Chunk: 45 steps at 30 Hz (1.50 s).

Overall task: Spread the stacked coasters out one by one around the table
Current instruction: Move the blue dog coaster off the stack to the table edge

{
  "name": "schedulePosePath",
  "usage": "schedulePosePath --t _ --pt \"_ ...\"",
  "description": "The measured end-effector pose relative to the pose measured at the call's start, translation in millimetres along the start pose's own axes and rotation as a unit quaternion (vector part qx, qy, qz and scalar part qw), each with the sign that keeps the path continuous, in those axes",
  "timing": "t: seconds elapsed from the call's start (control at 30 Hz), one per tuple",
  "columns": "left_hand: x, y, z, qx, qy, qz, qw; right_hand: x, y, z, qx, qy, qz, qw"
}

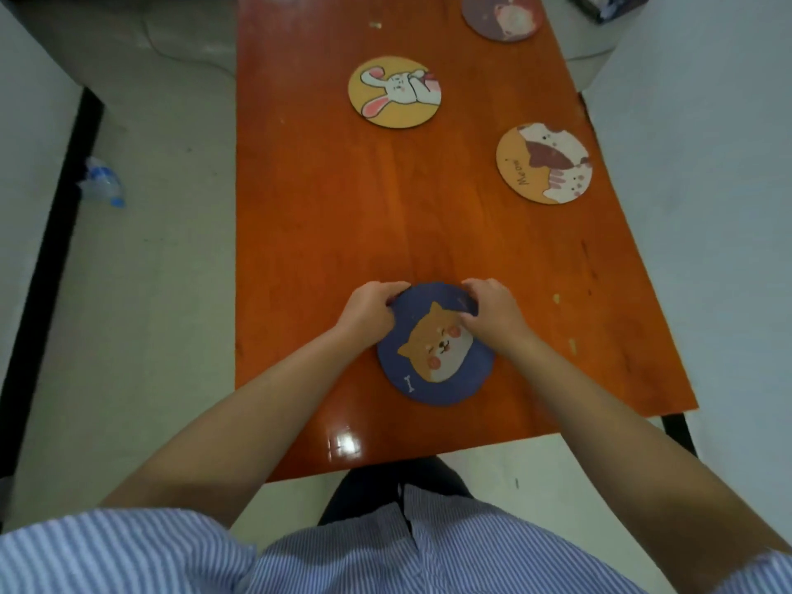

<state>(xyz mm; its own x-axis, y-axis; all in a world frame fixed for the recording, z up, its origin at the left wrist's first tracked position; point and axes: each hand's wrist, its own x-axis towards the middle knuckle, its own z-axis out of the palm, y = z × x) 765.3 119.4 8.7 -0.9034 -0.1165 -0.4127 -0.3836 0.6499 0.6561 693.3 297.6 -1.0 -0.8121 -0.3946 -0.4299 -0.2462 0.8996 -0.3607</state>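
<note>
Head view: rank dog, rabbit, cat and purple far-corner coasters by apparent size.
1. dog coaster, nearest the camera
2-3. rabbit coaster and cat coaster, look alike
4. purple coaster, farthest and cropped, so unsure
Differences probably reflect nearness, not true size.

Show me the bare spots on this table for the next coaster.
Widest free patch: the left side between the rabbit coaster and the left hand. The middle, toward the cat coaster, is bare too. The dog coaster crowds the near edge.
</note>
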Motion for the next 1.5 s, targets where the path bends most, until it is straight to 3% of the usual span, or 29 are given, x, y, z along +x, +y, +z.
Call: schedulePosePath --t 0.1,0.23,0.37,0.47,0.57,0.87,1.2,1.5 --pt "3.7 6.8 6.7 0.015 0.053 -0.037 0.998 -19.3 18.1 5.9 0.067 0.039 0.055 0.995" --pt "-27.1 1.4 30.5 0.123 0.083 -0.070 0.986 -40.3 33.3 15.5 0.122 0.086 0.108 0.983" --pt "-54.7 -3.0 47.0 0.072 0.061 -0.099 0.991 -43.6 33.5 17.5 0.142 0.108 0.109 0.978" --pt "-53.8 8.5 53.0 -0.035 0.082 -0.128 0.988 -44.8 39.6 11.6 0.138 0.121 0.119 0.976" --pt "-53.1 18.0 62.7 -0.049 0.089 -0.144 0.984 -48.2 49.5 5.5 0.112 0.087 0.128 0.982" --pt "-64.9 19.9 74.6 -0.001 0.099 -0.151 0.983 -53.4 54.3 8.3 0.064 0.065 0.066 0.994" --pt "-79.4 20.0 80.3 -0.015 0.118 -0.118 0.986 -75.2 46.8 22.6 -0.051 0.143 0.025 0.988" --pt "-84.4 -49.9 4.1 0.132 0.130 -0.075 0.980 -42.0 -57.6 48.4 -0.023 0.153 -0.152 0.976"
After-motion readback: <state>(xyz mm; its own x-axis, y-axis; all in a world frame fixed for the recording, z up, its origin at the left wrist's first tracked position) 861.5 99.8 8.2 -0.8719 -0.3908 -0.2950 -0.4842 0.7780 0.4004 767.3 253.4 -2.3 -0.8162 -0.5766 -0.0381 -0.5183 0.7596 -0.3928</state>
